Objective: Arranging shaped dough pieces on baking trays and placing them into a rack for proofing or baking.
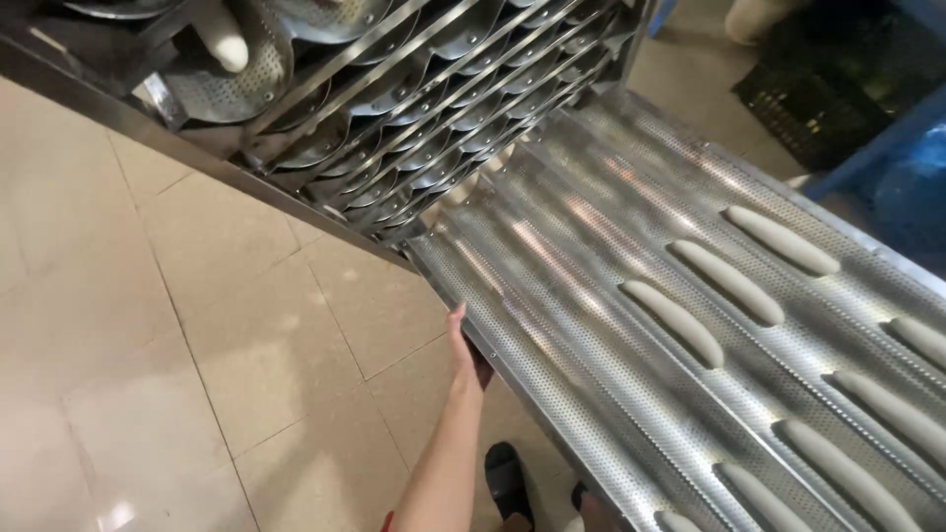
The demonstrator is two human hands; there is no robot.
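The left hand (467, 347) has its fingers hooked under the near long edge of the tray (552, 286), thumb on top, pinching the rim. The right hand is out of view. Left of the hand lies open tiled floor (197, 325). The tray's far end sits at the rack (414, 108), full of like trays. The tray is perforated, fluted metal, with pale dough sticks (674, 321) in its right-hand channels.

1. The scene is brightly and evenly lit from overhead.
2. Pinkish-white glare streaks are thrown along the grooves of the perforated silver metal baking tray (552, 296).
3. Left of the tray, a glare spot is seen on the glossy beige floor tiles (118, 512).
4. Mild blur is seen throughout.
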